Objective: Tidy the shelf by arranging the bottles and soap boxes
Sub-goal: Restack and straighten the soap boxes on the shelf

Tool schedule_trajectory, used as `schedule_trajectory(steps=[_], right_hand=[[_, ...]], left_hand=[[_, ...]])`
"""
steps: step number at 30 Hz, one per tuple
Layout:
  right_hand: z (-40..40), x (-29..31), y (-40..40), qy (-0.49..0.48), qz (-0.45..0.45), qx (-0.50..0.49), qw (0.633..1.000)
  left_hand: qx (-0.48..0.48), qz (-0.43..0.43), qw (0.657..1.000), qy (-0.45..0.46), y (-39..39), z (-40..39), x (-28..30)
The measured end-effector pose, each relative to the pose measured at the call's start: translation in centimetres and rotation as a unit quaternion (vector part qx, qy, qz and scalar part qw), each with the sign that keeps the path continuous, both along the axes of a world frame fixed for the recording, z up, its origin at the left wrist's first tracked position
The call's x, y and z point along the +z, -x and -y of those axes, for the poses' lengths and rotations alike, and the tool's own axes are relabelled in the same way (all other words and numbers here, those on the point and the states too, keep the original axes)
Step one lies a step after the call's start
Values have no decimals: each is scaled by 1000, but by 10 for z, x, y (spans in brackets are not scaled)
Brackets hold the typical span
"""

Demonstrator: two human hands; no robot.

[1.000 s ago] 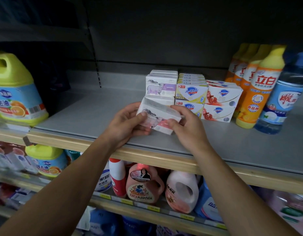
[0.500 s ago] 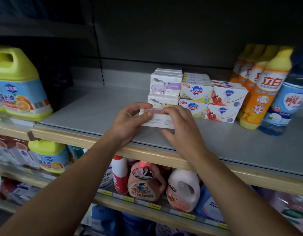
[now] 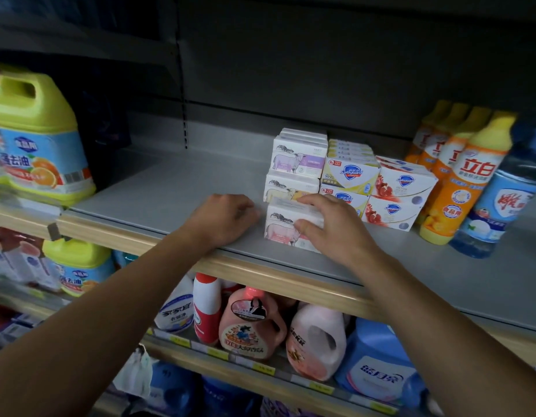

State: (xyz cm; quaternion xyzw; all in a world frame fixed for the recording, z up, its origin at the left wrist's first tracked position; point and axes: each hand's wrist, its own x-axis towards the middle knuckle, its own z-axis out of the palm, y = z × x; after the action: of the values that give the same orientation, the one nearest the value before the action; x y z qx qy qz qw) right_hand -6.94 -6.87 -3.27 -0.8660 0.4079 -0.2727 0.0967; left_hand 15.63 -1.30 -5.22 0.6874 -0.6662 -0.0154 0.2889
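Observation:
A white soap box with a pink sheep picture [image 3: 280, 231] stands on the grey shelf [image 3: 170, 191] near its front edge, right in front of a stack of similar sheep boxes [image 3: 300, 159]. My right hand [image 3: 333, 230] grips this front box, fingers over its top and thumb on its face. Just left of the box, my left hand [image 3: 227, 218] rests on the shelf with loosely curled fingers and holds nothing. To the right are stacked yellow Safeguard boxes [image 3: 349, 176] and pomegranate boxes [image 3: 402, 188], then a row of orange bottles [image 3: 468, 182].
A blue-labelled water bottle [image 3: 501, 206] stands at the far right beside the orange bottles. A big yellow-green jug [image 3: 35, 139] sits on the neighbouring shelf at left. Bare grey shelf lies between it and the boxes. Pink detergent jugs [image 3: 251, 323] fill the shelf below.
The pink sheep box went from tilted in both hands down onto the shelf, upright before the stack. My left hand has let go and now rests beside it.

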Motion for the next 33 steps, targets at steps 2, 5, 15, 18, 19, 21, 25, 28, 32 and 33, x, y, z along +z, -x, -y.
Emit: schedule_trajectory(steps=[2,5,15,18,19,21,25,28,32,33], right_hand=[[0,3,-3,20,-56,-7,998],[3,11,-9,32,-98,-10,995],[52,72,-52,118,22,-24,993],[73,77,-63,146,-12,-34,989],[79,74,-66,162,-43,-51,985],[89,65,-69,194,-108,-90,971],[96,46,-70,221,-102,-123,962],[97,44,-70,236,-110,-128,957],[95,46,-70,236,-117,-125,957],[94,46,-70,234,-119,-124,957]], left_hand=[[3,77,996,-34,-7,-4,-7],[9,121,992,-42,-10,-6,-15],[25,110,993,-39,-15,2,-23],[26,103,994,-39,-17,4,-23],[25,102,994,-42,-18,4,-24],[24,99,994,-46,-18,5,-24],[31,93,994,-45,-18,6,-26],[31,97,994,-45,-18,7,-26],[32,95,994,-49,-17,5,-25],[31,96,994,-49,-17,4,-25]])
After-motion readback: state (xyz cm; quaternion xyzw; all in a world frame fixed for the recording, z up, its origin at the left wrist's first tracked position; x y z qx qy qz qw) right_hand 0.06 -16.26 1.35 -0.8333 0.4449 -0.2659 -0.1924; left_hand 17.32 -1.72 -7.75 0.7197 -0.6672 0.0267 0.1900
